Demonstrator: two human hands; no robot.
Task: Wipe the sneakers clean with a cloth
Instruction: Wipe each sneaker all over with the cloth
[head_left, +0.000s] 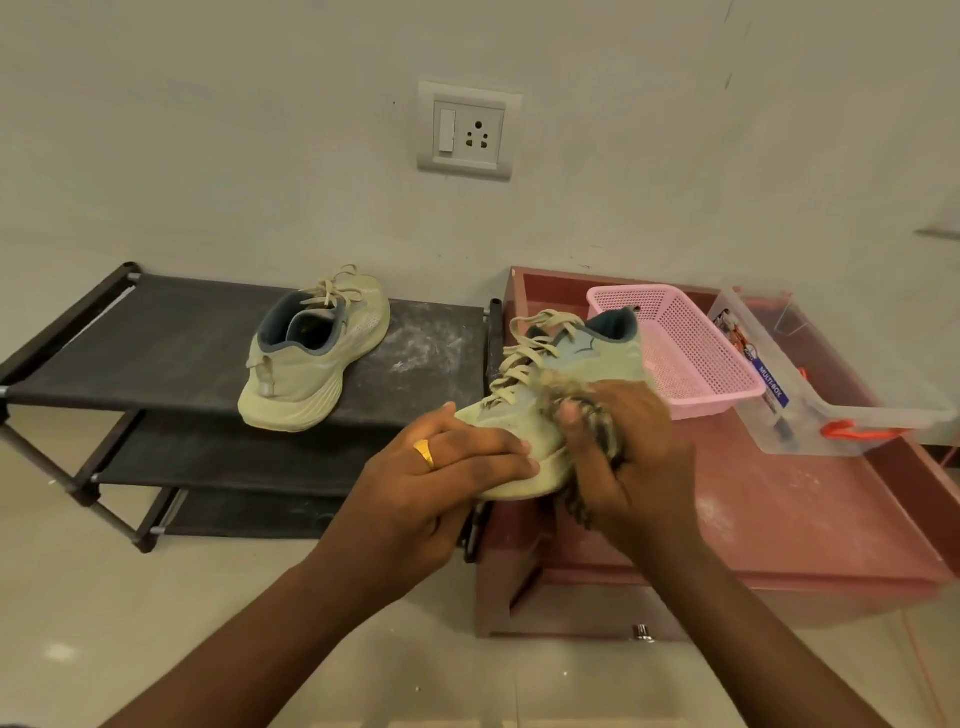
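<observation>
Our left hand (441, 467) grips the toe of one sneaker (597, 358), held just right of the shoe rack (156, 332). Our right hand (634, 457) clutches a cloth (600, 428) against the sneaker's side, close to the left hand. The other sneaker (311, 358) rests on the rack's top shelf.

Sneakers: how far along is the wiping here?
Nothing visibly finished. In hand: left hand grips the near sneaker at the toe while right hand rubs a cloth on its side. Left: finishing it, and perhaps the other sneaker on the shoe rack; whether that one is wiped cannot be told.
</observation>
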